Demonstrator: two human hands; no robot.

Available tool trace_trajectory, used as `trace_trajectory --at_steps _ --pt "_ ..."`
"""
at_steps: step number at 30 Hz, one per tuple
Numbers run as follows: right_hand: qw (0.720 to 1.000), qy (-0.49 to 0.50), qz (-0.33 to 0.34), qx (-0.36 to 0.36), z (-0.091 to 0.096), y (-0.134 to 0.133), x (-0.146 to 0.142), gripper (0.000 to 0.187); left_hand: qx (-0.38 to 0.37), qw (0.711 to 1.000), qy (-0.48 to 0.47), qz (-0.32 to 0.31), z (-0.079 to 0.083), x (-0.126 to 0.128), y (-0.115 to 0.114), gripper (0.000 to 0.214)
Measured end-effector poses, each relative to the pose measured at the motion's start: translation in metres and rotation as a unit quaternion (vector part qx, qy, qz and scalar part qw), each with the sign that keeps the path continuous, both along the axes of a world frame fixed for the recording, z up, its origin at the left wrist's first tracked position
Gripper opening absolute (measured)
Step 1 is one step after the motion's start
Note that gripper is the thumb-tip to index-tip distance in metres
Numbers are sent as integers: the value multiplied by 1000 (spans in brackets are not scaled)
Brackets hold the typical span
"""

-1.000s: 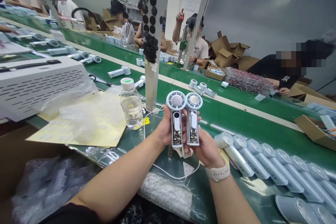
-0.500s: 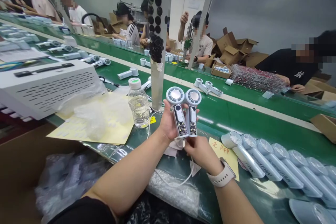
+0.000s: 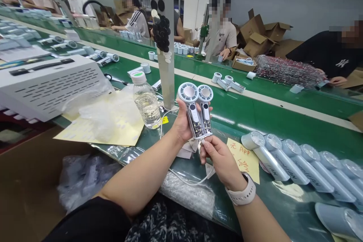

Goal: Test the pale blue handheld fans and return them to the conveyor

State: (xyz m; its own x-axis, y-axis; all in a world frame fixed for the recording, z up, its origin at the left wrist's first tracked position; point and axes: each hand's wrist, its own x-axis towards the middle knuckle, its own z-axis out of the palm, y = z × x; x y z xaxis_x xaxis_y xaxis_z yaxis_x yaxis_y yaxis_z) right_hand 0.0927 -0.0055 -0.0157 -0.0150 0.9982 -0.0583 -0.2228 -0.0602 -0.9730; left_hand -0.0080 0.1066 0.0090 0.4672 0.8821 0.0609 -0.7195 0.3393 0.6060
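Note:
My left hand (image 3: 183,124) is wrapped round two light-blue handheld fans side by side, heads up. The nearer fan (image 3: 195,121) and the farther fan (image 3: 206,115) both have open handle fronts, with circuit boards and a pale oblong part showing. Just under the handles, the fingers of my right hand (image 3: 219,153) pinch the end of a white cable (image 3: 193,184) against their lower ends. Whether its plug sits in a fan is hidden by my fingers. A white watch strap (image 3: 244,193) circles my right wrist.
A row of closed fans (image 3: 292,159) lies at right, near a yellow handwritten note (image 3: 244,159). To the left stand a water bottle (image 3: 146,102), yellow sheets (image 3: 96,132) and a white slotted case (image 3: 53,90). Behind the post (image 3: 167,72), co-workers sit across the green belt (image 3: 255,109).
My right hand has come up to the lower ends of the fans, its fingers now pinching at the cable end. The fans' handles have drawn closer together at the bottom. The view has shifted slightly.

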Motion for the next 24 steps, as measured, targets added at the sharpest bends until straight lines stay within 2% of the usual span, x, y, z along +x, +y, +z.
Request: trace_trajectory --at_steps 6,11,18,21,24 --pt "999 28 15 11 -3 -3 -8 47 21 999 1 24 -1 -1 2 72" --pt "999 29 -39 11 -6 -1 -12 50 36 998 28 31 -5 1 1 73" --pt "995 57 -84 0 -6 -5 -22 49 27 996 31 82 -7 4 -7 72" --pt "997 37 -74 2 -7 -5 -19 47 12 997 35 66 -9 5 -8 74" --pt "996 -49 -66 33 -5 -5 -13 47 5 999 19 32 -8 4 -9 74"
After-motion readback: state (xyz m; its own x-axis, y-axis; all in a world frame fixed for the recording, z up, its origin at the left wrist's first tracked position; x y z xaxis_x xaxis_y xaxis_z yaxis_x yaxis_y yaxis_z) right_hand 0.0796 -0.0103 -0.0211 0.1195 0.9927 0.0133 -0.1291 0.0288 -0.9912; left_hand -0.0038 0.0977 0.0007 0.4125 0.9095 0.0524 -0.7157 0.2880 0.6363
